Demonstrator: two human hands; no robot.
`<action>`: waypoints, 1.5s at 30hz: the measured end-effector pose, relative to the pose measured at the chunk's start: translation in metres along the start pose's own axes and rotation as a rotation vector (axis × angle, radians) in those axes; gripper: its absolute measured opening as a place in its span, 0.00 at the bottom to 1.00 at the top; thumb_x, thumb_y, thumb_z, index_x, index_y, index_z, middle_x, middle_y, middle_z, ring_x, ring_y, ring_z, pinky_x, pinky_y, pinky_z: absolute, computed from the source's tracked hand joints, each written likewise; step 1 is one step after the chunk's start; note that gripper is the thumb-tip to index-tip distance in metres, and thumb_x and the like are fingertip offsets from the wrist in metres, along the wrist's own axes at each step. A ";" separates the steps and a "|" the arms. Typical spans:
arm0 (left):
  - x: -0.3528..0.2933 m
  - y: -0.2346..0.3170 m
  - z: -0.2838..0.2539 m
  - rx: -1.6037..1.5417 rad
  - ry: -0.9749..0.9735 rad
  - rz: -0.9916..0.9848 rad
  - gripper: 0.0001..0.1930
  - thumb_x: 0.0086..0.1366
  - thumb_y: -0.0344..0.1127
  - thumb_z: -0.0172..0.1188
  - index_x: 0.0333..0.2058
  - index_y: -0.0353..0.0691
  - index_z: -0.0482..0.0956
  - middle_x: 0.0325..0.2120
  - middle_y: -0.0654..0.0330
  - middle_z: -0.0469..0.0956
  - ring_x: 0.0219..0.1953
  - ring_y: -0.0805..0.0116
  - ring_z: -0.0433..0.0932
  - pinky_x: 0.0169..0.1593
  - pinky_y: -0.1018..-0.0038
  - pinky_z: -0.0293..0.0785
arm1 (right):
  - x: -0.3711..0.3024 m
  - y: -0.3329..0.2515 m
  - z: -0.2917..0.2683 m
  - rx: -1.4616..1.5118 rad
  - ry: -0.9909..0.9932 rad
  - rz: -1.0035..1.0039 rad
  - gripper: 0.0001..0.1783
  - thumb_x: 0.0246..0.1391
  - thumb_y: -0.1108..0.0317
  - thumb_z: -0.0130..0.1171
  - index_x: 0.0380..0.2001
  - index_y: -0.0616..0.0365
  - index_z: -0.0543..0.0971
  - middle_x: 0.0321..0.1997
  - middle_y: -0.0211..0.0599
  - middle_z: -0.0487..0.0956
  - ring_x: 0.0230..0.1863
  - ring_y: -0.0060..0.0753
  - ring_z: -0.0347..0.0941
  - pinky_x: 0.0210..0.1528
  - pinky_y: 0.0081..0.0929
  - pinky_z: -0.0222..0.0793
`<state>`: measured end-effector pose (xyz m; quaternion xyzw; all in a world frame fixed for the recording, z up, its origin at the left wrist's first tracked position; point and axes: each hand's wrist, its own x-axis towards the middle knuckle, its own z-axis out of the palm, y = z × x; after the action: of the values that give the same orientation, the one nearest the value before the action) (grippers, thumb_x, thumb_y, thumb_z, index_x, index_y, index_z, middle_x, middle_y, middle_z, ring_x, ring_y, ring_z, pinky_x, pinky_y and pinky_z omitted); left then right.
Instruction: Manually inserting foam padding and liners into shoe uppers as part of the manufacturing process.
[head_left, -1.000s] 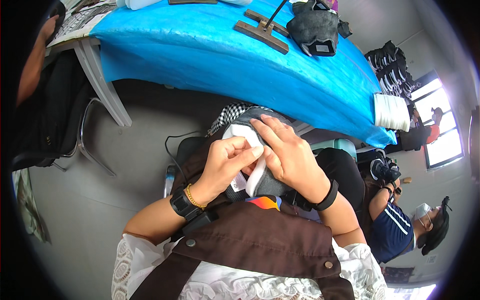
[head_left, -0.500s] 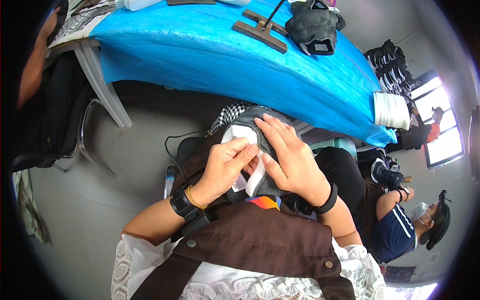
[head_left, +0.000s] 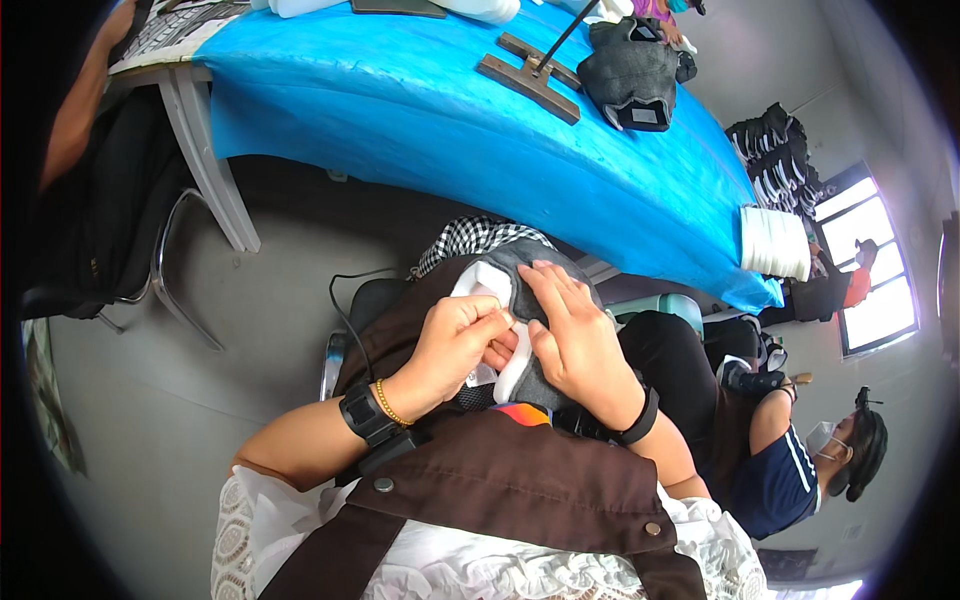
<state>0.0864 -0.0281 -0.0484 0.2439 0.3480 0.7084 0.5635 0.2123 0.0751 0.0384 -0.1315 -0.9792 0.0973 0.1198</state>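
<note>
pinching the white edge [head_left: 481,281] of a soft gray cloth thing [head_left: 518,286] with the left hand [head_left: 460,342]; resting the right hand [head_left: 583,345], stretched out, on the gray side.

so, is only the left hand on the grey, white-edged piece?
No, the left hand pinches the white edge, and the right hand also touches the grey piece.

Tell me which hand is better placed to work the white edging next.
Probably the left hand: it pinches the white edging, while the right hand lies spread over the gray fabric.
</note>
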 end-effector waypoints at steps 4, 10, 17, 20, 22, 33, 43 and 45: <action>0.001 0.000 -0.001 0.139 0.003 0.116 0.13 0.69 0.32 0.53 0.27 0.32 0.77 0.22 0.59 0.79 0.22 0.76 0.79 0.27 0.80 0.76 | 0.000 -0.004 -0.002 -0.126 0.029 -0.015 0.29 0.53 0.63 0.53 0.58 0.65 0.69 0.58 0.62 0.70 0.62 0.59 0.65 0.64 0.50 0.57; -0.004 0.028 0.016 0.465 -0.008 0.366 0.15 0.70 0.36 0.55 0.27 0.30 0.76 0.21 0.61 0.79 0.24 0.79 0.80 0.26 0.80 0.74 | 0.005 -0.013 -0.030 -0.017 0.135 0.047 0.34 0.52 0.49 0.59 0.59 0.55 0.69 0.57 0.53 0.73 0.61 0.53 0.68 0.67 0.66 0.43; -0.008 0.029 0.026 0.420 -0.102 0.425 0.15 0.71 0.34 0.53 0.27 0.30 0.77 0.22 0.60 0.80 0.24 0.76 0.80 0.28 0.80 0.76 | 0.019 -0.016 -0.053 -0.259 0.070 -0.134 0.26 0.54 0.53 0.57 0.56 0.44 0.74 0.51 0.44 0.78 0.48 0.47 0.78 0.61 0.53 0.62; -0.007 0.021 0.023 0.359 -0.097 0.413 0.13 0.70 0.32 0.54 0.27 0.29 0.77 0.21 0.59 0.80 0.23 0.77 0.81 0.27 0.80 0.76 | 0.015 -0.004 -0.041 -0.205 0.100 -0.158 0.24 0.53 0.57 0.56 0.55 0.46 0.75 0.49 0.47 0.77 0.44 0.47 0.78 0.50 0.41 0.74; -0.007 0.019 0.023 0.316 -0.106 0.400 0.13 0.70 0.32 0.54 0.29 0.29 0.78 0.22 0.58 0.80 0.23 0.76 0.81 0.27 0.79 0.77 | 0.016 0.002 -0.037 -0.201 0.112 -0.195 0.23 0.52 0.60 0.55 0.53 0.47 0.76 0.49 0.49 0.77 0.41 0.49 0.79 0.44 0.37 0.76; -0.005 0.010 0.015 0.188 -0.090 0.292 0.14 0.71 0.33 0.52 0.30 0.28 0.79 0.25 0.55 0.82 0.24 0.73 0.82 0.29 0.78 0.79 | 0.019 0.003 -0.035 0.053 -0.038 -0.070 0.21 0.61 0.59 0.44 0.56 0.45 0.75 0.53 0.42 0.76 0.47 0.51 0.76 0.52 0.46 0.69; -0.009 0.020 0.014 0.127 -0.089 0.165 0.21 0.71 0.44 0.54 0.30 0.26 0.78 0.24 0.52 0.80 0.24 0.71 0.81 0.29 0.79 0.78 | 0.004 0.001 -0.018 -0.099 0.073 -0.059 0.32 0.67 0.45 0.24 0.59 0.44 0.73 0.62 0.47 0.70 0.67 0.57 0.59 0.65 0.65 0.45; -0.008 0.023 0.014 0.152 -0.060 0.106 0.24 0.71 0.47 0.53 0.30 0.27 0.78 0.24 0.51 0.80 0.24 0.70 0.80 0.29 0.78 0.77 | 0.004 0.000 -0.017 -0.102 0.073 -0.054 0.32 0.67 0.45 0.25 0.59 0.43 0.73 0.62 0.47 0.70 0.67 0.57 0.59 0.65 0.63 0.46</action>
<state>0.0844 -0.0358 -0.0217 0.3252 0.3701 0.7011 0.5154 0.2135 0.0790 0.0554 -0.1143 -0.9811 0.0391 0.1511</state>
